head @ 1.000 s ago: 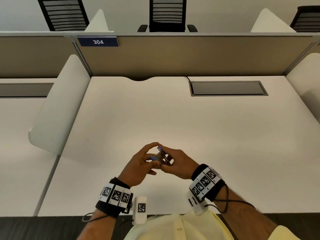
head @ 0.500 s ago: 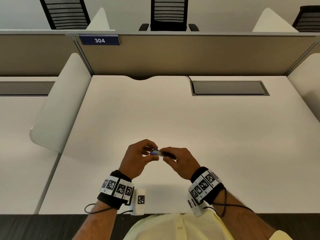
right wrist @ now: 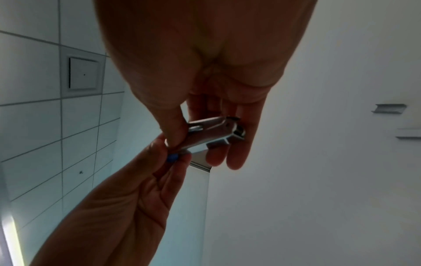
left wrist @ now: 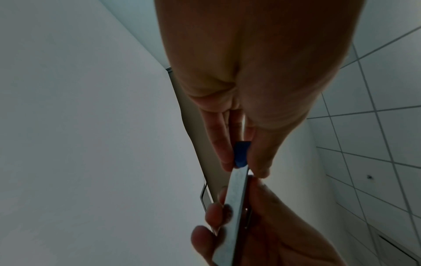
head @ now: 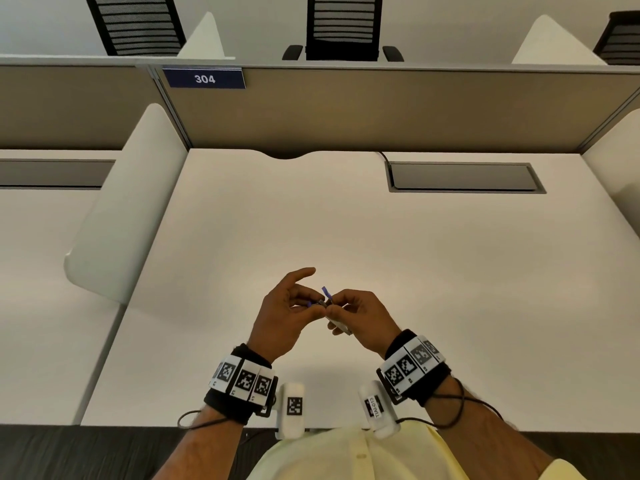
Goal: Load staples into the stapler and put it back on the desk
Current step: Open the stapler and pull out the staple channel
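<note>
A small metal stapler [head: 337, 323] with blue plastic parts is held in the air between both hands, just above the white desk [head: 381, 244] near its front edge. My right hand [head: 341, 306] grips the metal body [right wrist: 212, 133] between thumb and fingers. My left hand [head: 306, 304] pinches the stapler's blue end [left wrist: 241, 154] between thumb and a finger, while its forefinger sticks out straight. A blue strip [head: 326, 292] stands up between the hands. I cannot make out any staples.
A grey cable hatch [head: 464, 177] is set into the desk at the back right. White side dividers [head: 128, 216] flank the desk, and a beige back partition carries a label reading 304 [head: 204, 79]. Black chairs [head: 344, 27] stand beyond it.
Half a second ago the stapler lay flat between the hands. Now it is tilted, a blue strip sticks up, and the left forefinger has lifted away.
</note>
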Available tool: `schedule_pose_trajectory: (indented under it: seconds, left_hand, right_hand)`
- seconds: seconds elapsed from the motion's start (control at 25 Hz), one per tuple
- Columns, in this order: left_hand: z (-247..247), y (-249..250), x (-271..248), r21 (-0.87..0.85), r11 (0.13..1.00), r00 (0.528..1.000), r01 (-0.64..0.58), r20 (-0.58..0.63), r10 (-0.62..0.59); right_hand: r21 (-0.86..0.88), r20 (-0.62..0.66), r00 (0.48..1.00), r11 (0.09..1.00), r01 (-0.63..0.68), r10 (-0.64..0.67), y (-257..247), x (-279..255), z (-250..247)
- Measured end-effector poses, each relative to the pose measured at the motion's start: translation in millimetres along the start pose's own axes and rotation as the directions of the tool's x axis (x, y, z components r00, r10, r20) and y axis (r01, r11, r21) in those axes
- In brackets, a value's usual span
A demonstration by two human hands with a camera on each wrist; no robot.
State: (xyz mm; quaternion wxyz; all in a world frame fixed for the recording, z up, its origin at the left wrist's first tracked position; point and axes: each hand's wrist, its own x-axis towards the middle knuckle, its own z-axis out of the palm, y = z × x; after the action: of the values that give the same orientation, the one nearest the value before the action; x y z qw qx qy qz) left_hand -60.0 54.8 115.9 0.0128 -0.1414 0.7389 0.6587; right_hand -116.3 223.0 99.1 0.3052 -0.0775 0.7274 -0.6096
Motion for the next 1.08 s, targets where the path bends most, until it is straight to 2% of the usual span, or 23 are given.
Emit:
schedule_pose_trajectory:
  seconds: [0.32, 0.6, 0.76, 1.08]
  left_hand:
    - [8, 0, -1, 0.134, 0.988, 0.996, 0.071, -0.066, -0.063]
    - [20, -1, 1, 0.169, 0.986, 0.995, -0.011, -0.093, 0.027]
    - [24, 4, -1, 0.164, 0.986, 0.994, -0.038, -0.094, 0.054]
    - [13, 5, -1, 0.235, 0.966, 0.991, -0.112, -0.041, 0.125]
  right_hand:
    - [-0.083, 0.003, 1.000, 0.996, -0.023, 0.023, 13, -1, 11]
    - [-0.164, -0.042, 0.998, 0.985, 0.045, -0.052, 7, -4, 13]
    - [-0.157, -0.057, 0.991, 0.981, 0.113, -0.123, 7, -8, 15]
    - [0.031, -0.091, 0.993, 0.996, 0.081, -0.078, 7, -3, 9]
